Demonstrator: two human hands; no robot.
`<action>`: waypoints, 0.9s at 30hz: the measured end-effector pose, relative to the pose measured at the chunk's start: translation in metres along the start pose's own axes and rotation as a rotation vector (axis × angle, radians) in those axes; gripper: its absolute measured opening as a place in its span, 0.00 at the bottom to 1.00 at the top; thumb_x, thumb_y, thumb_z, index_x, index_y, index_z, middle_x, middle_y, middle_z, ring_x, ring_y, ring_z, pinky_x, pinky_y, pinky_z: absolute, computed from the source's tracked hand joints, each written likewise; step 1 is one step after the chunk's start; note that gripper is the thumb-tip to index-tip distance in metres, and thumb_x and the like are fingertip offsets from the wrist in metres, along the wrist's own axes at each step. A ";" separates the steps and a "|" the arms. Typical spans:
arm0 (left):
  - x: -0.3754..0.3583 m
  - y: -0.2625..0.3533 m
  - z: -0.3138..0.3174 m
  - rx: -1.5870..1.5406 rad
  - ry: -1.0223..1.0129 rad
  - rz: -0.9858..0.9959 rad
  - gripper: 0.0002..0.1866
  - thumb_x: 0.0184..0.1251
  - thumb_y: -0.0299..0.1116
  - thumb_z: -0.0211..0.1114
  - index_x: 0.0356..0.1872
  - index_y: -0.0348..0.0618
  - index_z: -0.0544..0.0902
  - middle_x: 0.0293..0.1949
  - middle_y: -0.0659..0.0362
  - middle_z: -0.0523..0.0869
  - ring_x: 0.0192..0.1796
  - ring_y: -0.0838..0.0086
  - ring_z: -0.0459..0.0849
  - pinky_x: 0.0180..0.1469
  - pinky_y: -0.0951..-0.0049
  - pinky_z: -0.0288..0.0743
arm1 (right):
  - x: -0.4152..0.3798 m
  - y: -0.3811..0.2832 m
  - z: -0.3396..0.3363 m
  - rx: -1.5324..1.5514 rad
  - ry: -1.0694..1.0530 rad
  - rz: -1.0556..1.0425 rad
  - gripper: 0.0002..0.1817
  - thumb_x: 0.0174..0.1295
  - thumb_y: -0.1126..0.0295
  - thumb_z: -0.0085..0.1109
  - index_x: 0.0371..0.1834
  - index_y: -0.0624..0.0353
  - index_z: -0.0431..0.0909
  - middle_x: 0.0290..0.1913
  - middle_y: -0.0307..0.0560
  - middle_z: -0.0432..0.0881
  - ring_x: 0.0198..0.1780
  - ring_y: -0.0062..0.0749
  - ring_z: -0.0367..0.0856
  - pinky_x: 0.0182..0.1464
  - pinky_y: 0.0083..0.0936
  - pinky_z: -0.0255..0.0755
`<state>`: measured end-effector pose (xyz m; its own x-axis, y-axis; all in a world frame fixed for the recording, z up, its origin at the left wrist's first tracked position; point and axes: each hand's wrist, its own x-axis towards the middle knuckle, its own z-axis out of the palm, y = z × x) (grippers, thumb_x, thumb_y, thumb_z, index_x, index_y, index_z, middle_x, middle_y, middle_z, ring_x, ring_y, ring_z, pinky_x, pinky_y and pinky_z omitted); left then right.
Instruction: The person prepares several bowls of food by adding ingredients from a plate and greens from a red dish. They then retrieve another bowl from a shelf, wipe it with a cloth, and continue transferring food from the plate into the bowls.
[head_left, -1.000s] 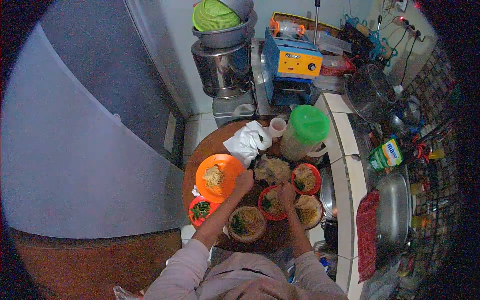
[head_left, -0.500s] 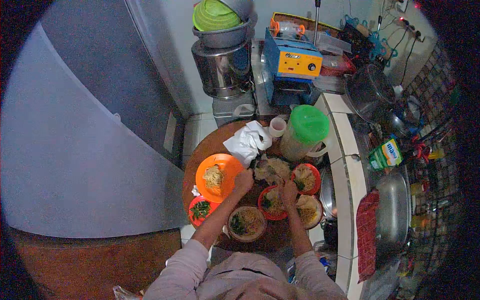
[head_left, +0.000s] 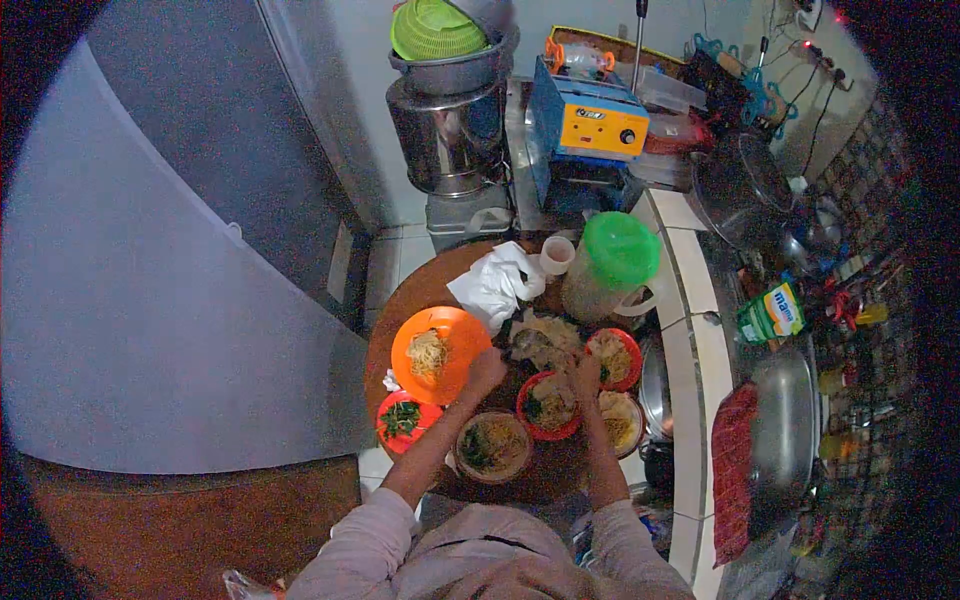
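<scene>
Left hand (head_left: 487,372) and right hand (head_left: 586,376) showed unclear grips; the nearer red noodle bowl (head_left: 549,435) seemed light, best held rim-side.

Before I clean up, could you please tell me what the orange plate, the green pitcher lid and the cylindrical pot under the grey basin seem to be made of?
Orange plate: probably plastic, smooth; its colour is bright and even.
Green pitcher lid: likely plastic too, from its vivid, uniform colour.
Cylindrical pot: polished metal, perhaps stainless steel; its wall shows mirror-like streaks.
</scene>
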<state>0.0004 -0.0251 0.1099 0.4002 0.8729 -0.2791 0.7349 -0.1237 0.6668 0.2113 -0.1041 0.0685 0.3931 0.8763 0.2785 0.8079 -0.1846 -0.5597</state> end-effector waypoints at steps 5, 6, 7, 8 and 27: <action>0.017 -0.012 0.018 0.011 0.017 -0.075 0.10 0.45 0.30 0.54 0.27 0.33 0.77 0.29 0.42 0.78 0.36 0.52 0.77 0.40 0.57 0.70 | 0.012 0.005 -0.004 -0.162 -0.356 0.259 0.14 0.54 0.61 0.49 0.40 0.56 0.76 0.24 0.52 0.75 0.26 0.43 0.74 0.30 0.36 0.68; 0.020 -0.017 0.021 0.038 -0.008 -0.011 0.10 0.45 0.30 0.54 0.27 0.33 0.77 0.28 0.42 0.78 0.36 0.52 0.77 0.40 0.57 0.70 | 0.009 0.004 -0.003 -0.164 -0.265 0.179 0.15 0.54 0.62 0.49 0.40 0.57 0.75 0.25 0.53 0.76 0.27 0.43 0.74 0.30 0.36 0.68; 0.023 -0.022 0.025 0.066 -0.034 0.053 0.10 0.45 0.30 0.54 0.26 0.34 0.77 0.27 0.43 0.78 0.37 0.53 0.78 0.40 0.57 0.70 | 0.006 0.004 -0.003 -0.166 -0.174 0.100 0.15 0.53 0.62 0.50 0.41 0.57 0.75 0.26 0.54 0.76 0.28 0.44 0.75 0.31 0.36 0.68; 0.024 -0.023 0.027 0.067 -0.037 0.053 0.10 0.45 0.30 0.54 0.26 0.34 0.77 0.27 0.43 0.78 0.37 0.53 0.78 0.40 0.57 0.70 | 0.005 0.006 0.000 -0.165 -0.175 0.103 0.15 0.53 0.62 0.50 0.41 0.57 0.75 0.26 0.54 0.76 0.28 0.44 0.75 0.31 0.36 0.68; 0.081 -0.095 0.108 -0.498 -0.099 -0.111 0.09 0.50 0.31 0.54 0.26 0.36 0.78 0.17 0.56 0.77 0.17 0.70 0.75 0.19 0.69 0.68 | 0.001 -0.045 -0.034 -0.177 -0.230 0.156 0.15 0.52 0.60 0.50 0.34 0.59 0.76 0.23 0.59 0.75 0.27 0.52 0.74 0.31 0.41 0.68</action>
<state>0.0225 0.0065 -0.0504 0.4023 0.8160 -0.4151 0.4361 0.2279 0.8706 0.1901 -0.1105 0.1204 0.4250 0.9052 0.0047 0.8175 -0.3816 -0.4313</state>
